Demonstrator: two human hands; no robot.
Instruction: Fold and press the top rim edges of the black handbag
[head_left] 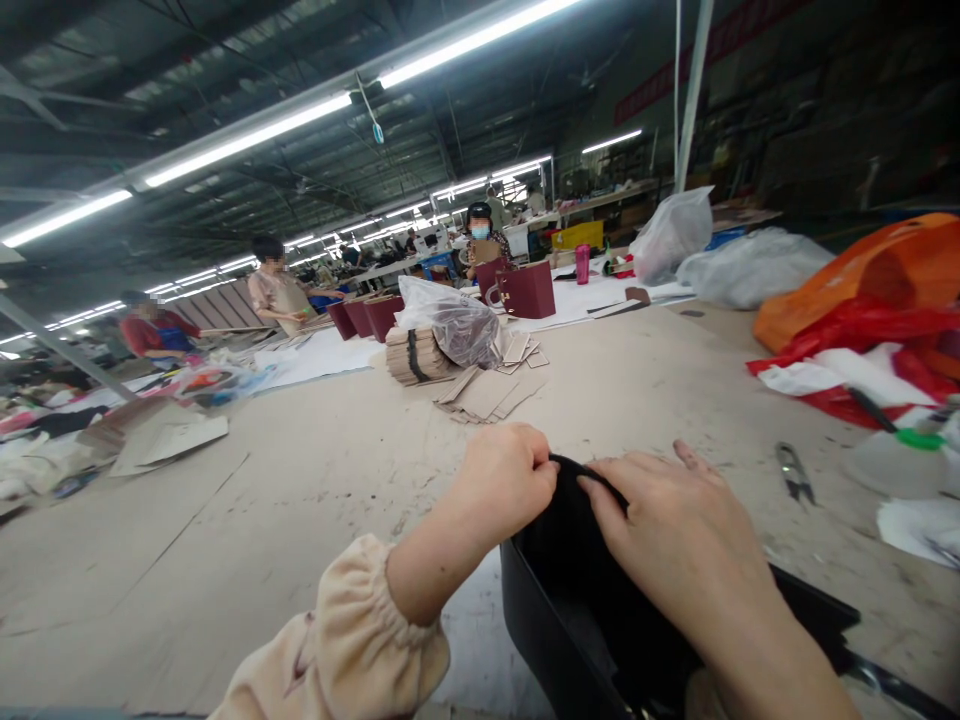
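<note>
A black bag [529, 625] stands tilted at the lower right of the head view, its mouth open and its dark lining showing. My left hand [506, 475] is closed in a pinch on the far end of the bag's rim. Beside it, my right hand [667, 515] grips the same rim from the right, thumb on the inner side and fingers over the outside. The right forearm crosses over the opening and hides part of the bag. A black strap [900, 690] lies to the right of it.
Thread snips [793, 472] lie to the right, near a bottle with a green collar [919, 438]. Ahead are loose cardboard pieces [487, 392], a bundled stack [416, 357], a clear plastic bag [457, 320] and maroon bags [529, 290]. Orange and red bags [862, 285] sit far right. Several people work beyond.
</note>
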